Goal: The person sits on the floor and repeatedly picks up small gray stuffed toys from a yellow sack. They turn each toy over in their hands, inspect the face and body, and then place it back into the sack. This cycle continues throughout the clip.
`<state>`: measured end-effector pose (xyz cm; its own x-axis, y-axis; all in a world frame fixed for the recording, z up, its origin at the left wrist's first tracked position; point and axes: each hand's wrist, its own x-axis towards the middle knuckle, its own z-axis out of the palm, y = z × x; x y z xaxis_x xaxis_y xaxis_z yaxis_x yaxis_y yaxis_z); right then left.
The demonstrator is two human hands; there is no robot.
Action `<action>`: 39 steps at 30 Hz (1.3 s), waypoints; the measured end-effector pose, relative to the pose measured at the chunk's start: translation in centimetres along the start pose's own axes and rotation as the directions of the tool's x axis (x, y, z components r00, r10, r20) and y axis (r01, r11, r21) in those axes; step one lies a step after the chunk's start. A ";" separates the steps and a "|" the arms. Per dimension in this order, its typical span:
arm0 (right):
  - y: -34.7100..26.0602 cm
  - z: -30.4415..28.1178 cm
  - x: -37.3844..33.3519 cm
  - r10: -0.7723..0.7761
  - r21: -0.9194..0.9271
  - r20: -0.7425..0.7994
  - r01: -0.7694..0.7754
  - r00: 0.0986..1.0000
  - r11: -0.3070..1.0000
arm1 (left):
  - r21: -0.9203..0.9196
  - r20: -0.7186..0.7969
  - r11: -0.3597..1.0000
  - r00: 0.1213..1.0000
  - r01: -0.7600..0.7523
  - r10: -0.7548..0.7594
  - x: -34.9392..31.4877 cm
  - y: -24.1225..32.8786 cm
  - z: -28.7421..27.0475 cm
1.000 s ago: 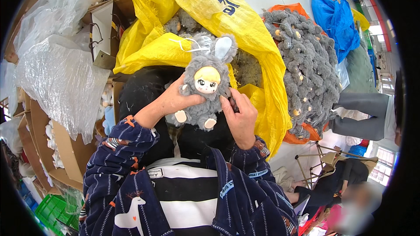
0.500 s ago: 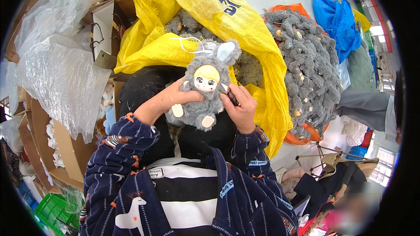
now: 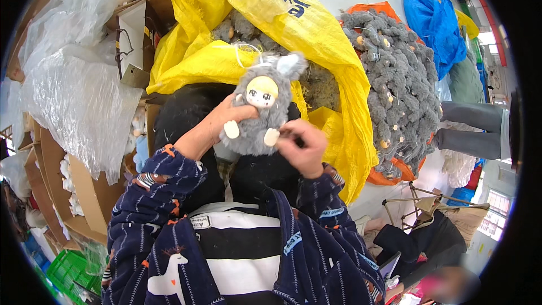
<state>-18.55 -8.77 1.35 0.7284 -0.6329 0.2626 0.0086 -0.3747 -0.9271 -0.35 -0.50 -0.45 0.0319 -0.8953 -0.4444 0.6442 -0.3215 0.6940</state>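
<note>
A grey plush doll (image 3: 274, 114) with long ears, a pale face with a yellow fringe and cream-coloured feet is held over my lap, facing up. My left hand (image 3: 217, 124) is closed around its body from the left, with the thumb across the front below the face. A white cord loop sticks out above its head. My right hand (image 3: 305, 146), smeared by motion, is beside the doll's foot on the right. Its fingers are curled together, and I cannot make out what is between them or whether they touch the foot.
Ahead lies an open yellow woven sack (image 3: 333, 51) with grey plush inside. An orange sack (image 3: 403, 172) overflows with similar dolls (image 3: 395, 79) at the right. Cardboard boxes (image 3: 93, 197) and plastic sheeting (image 3: 84, 101) fill the left. People are at the right edge, near a folding stool frame (image 3: 415, 203).
My right hand has left the doll's arm and moved down beside its foot. The doll has tilted a little and shifted slightly left in my left hand.
</note>
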 end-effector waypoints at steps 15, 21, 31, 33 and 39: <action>0.2 -1.8 0.8 -0.109 -0.460 0.015 0.104 0.994 0.882 | 0.153 0.015 0.984 0.996 -0.094 0.093 -0.5 0.1 0.2; 0.4 -1.9 0.9 -0.112 -0.494 0.064 0.129 0.992 0.860 | 0.131 0.013 0.989 0.998 -0.064 0.063 -0.5 0.2 0.3; 0.5 -2.1 1.6 -0.156 -0.554 0.118 0.195 0.981 0.809 | 0.114 0.040 0.993 0.999 -0.042 0.037 -0.5 0.4 0.2; 0.5 -2.2 1.6 -0.171 -0.573 0.129 0.214 0.977 0.791 | 0.124 0.042 0.992 0.999 -0.036 0.031 -0.6 0.6 0.3; 0.4 -2.1 1.7 -0.189 -0.585 0.140 0.235 0.972 0.776 | 0.120 0.059 0.993 0.998 -0.023 0.016 -0.6 0.5 0.1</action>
<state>-18.71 -11.39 2.01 0.8022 -0.4493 0.3933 -0.2222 -0.8360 -0.5017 -0.15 -0.14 0.23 -0.0025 -0.9170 -0.3989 0.5473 -0.3351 0.7669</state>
